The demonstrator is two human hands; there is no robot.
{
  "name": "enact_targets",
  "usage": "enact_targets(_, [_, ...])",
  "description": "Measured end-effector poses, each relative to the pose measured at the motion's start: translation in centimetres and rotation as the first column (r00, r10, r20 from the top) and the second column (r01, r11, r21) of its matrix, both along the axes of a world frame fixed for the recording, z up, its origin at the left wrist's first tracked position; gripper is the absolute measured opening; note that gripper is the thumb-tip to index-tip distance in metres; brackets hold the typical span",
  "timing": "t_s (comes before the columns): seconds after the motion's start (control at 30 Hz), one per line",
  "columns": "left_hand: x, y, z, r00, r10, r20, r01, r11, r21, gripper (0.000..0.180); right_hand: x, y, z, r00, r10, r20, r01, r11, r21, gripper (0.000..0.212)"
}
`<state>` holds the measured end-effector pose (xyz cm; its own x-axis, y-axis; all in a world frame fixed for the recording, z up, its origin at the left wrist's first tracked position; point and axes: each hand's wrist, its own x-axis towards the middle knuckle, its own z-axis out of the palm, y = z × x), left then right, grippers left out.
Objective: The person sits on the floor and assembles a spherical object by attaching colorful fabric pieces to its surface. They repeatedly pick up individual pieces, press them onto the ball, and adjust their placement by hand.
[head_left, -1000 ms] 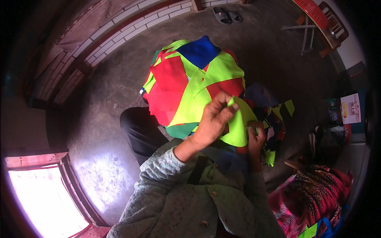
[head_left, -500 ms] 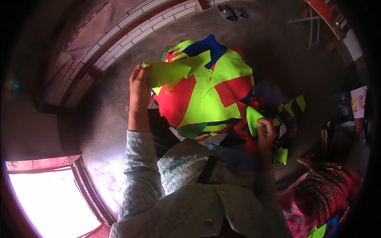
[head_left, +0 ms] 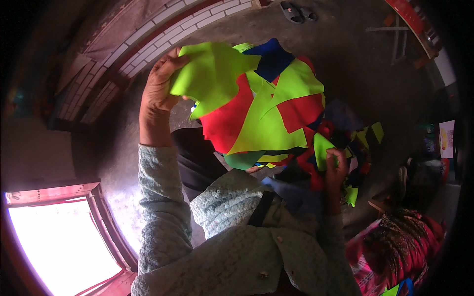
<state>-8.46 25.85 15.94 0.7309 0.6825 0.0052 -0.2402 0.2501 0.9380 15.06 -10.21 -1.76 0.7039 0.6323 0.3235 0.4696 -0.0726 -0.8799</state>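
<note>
Currently, we clamp the large lime piece (head_left: 213,74) in the left hand (head_left: 162,81), extending toward three o'clock over the fabric pile (head_left: 224,126) at its ten o'clock; our right hand (head_left: 336,168) pinches a small lime scrap (head_left: 321,148) at four.

The left forearm (head_left: 163,192) is stretched forward and out to the side, sleeved up to the bared left wrist (head_left: 156,126). The left hand (head_left: 164,79) is held high and turned slightly inward, its thumb pressed down in a closed grip. The right forearm (head_left: 335,232) is held nearer the torso, partly in shadow; the right hand (head_left: 336,165) is set lower, with thumb and fingers bent and pinched together.
</note>
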Motion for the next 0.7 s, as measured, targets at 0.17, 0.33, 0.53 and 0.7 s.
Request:
enact_targets(0.17, [-2.8, 0.1, -1.3, 0.992, 0.071, -0.105, -0.078, 0.995, -0.063, 0.019, 0.0, 0.1, 0.1, 1.0, 0.003, 0.005, -0.003, 1.0, -0.025, 0.005])
enact_targets(0.33, [-2.8, 0.8, 1.0, 0.956, -0.29, 0.033, 0.292, 0.954, -0.069, 0.02, 0.1, 0.4, 0.3, 0.999, 0.02, 0.027, -0.019, 0.999, -0.036, 0.006])
enact_targets(0.53, [3.9, 2.9, 5.7, 0.988, 0.07, 0.138, -0.066, 0.997, -0.034, 0.023, 0.4, -0.3, 0.1, 0.999, -0.001, -0.055, -0.003, 0.997, -0.076, 0.006])
enact_targets(0.7, [4.4, 5.1, 4.7, 0.88, 0.119, 0.46, -0.123, 0.992, -0.02, 0.024, 0.4, 0.0, -0.1, 0.999, -0.024, 0.044, 0.027, 0.998, -0.062, 0.005])
